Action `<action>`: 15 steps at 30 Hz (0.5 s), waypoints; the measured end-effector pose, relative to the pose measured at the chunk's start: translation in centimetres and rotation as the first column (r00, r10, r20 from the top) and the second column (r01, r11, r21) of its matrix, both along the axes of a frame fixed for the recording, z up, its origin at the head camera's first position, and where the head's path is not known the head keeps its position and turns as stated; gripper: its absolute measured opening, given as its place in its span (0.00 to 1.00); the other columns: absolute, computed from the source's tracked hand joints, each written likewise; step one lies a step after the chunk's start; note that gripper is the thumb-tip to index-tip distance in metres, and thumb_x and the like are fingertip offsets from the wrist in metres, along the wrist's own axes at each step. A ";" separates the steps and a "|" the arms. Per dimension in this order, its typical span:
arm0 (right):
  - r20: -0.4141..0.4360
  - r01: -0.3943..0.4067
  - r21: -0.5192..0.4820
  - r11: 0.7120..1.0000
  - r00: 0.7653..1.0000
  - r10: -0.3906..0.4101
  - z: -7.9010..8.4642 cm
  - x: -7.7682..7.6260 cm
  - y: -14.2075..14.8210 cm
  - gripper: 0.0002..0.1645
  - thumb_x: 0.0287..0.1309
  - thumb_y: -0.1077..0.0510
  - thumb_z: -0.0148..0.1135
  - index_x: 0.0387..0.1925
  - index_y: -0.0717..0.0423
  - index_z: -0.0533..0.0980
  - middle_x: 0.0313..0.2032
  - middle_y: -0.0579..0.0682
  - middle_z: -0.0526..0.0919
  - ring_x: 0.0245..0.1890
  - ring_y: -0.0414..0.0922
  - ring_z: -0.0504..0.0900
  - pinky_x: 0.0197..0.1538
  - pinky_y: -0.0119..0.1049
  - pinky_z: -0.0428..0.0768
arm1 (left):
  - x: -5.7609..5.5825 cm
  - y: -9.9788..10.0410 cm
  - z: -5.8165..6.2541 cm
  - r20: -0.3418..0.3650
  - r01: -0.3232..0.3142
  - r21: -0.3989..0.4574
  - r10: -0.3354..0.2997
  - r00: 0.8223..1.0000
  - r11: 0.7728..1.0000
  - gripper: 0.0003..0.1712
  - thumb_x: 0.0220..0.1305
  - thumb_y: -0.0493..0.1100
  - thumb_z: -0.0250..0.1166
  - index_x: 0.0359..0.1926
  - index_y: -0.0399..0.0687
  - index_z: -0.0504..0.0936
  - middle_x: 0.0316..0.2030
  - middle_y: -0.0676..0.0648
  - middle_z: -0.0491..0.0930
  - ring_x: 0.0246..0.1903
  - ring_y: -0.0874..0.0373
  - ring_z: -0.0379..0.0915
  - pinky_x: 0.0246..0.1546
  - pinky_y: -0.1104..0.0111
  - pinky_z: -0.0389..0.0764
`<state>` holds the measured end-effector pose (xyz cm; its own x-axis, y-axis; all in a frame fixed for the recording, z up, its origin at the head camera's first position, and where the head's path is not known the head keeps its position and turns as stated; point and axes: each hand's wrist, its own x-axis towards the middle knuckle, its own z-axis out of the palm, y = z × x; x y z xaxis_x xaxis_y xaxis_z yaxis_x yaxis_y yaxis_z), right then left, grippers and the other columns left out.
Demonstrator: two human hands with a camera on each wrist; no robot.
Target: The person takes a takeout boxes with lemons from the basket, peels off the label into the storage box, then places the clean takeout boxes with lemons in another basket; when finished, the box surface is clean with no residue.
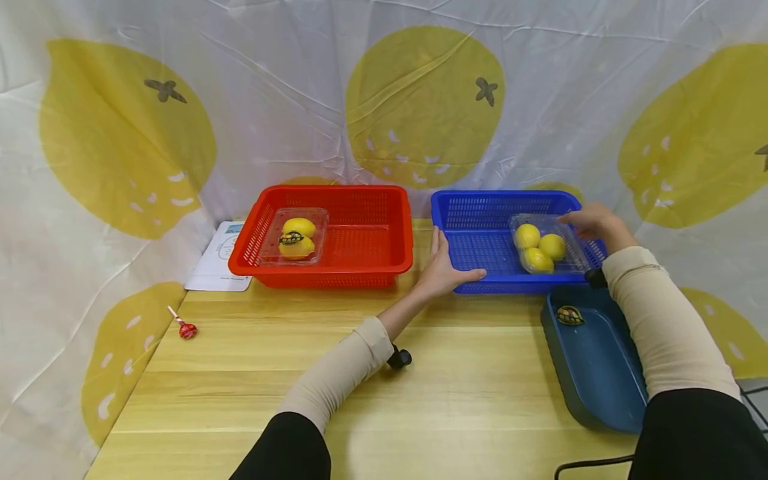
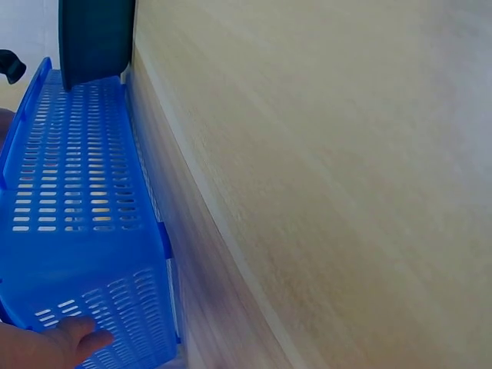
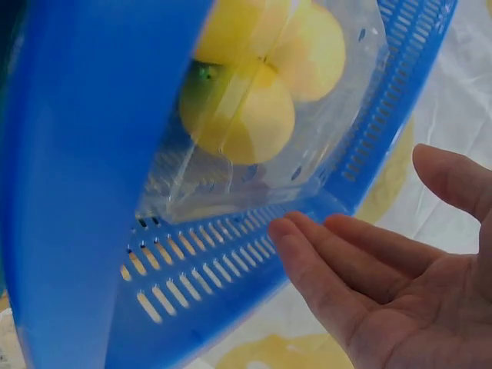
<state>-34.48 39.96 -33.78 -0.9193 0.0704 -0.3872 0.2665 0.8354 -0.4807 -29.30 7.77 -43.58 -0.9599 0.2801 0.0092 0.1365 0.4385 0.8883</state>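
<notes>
A blue basket (image 1: 498, 287) stands at the back right of the table. Inside its right part lies a clear plastic box (image 1: 567, 265) holding three yellow lemons (image 1: 552, 247). My left hand (image 1: 442, 272) rests on the basket's left front corner, thumb spread along the front and straight fingers at the left end. Beyond the right end rim, my right hand (image 3: 407, 284) has its fingers extended near the basket wall and the thumb apart; nothing is in its grasp. Whether those fingertips touch the basket, I cannot tell.
A red basket (image 1: 324, 280) at the back holds another clear box with two lemons and a dark label. Below the right arm sits a dark teal tray (image 1: 600, 347) with a label sticker (image 1: 569, 315). A lollipop (image 1: 187, 330) and printed sheet (image 1: 219, 267) lie left.
</notes>
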 end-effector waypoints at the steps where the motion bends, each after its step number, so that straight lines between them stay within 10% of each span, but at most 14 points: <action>1: -0.007 -0.008 0.011 1.000 1.000 0.008 0.1 0.0 -0.2 0.34 0.68 0.47 0.49 0.48 0.82 0.69 0.39 0.70 0.76 0.29 0.53 0.79 0.37 0.41 0.83 | 0.0 0.0 0.0 0.001 -0.002 0.003 0.002 1.000 1.000 0.73 0.46 0.62 0.75 0.77 0.47 0.33 0.78 0.56 0.24 0.76 0.45 0.45 0.71 0.49 0.59; 5: -0.025 -0.049 0.059 0.997 0.998 0.051 0.1 -0.1 -0.9 0.29 0.67 0.46 0.50 0.13 0.56 0.64 0.12 0.44 0.63 0.13 0.38 0.62 0.24 0.35 0.70 | 0.0 -0.1 0.2 -0.006 -0.006 -0.001 0.006 1.000 1.000 0.74 0.45 0.63 0.75 0.77 0.47 0.33 0.78 0.55 0.24 0.76 0.45 0.45 0.72 0.50 0.59; 15: -0.097 -0.109 0.156 0.982 0.987 0.125 -0.3 0.5 -1.6 0.31 0.66 0.43 0.53 0.09 0.48 0.59 0.09 0.40 0.59 0.12 0.38 0.61 0.22 0.34 0.66 | -0.2 -0.3 0.2 0.009 0.012 0.012 -0.012 1.000 1.000 0.74 0.45 0.63 0.75 0.77 0.47 0.33 0.78 0.54 0.24 0.77 0.47 0.40 0.73 0.50 0.55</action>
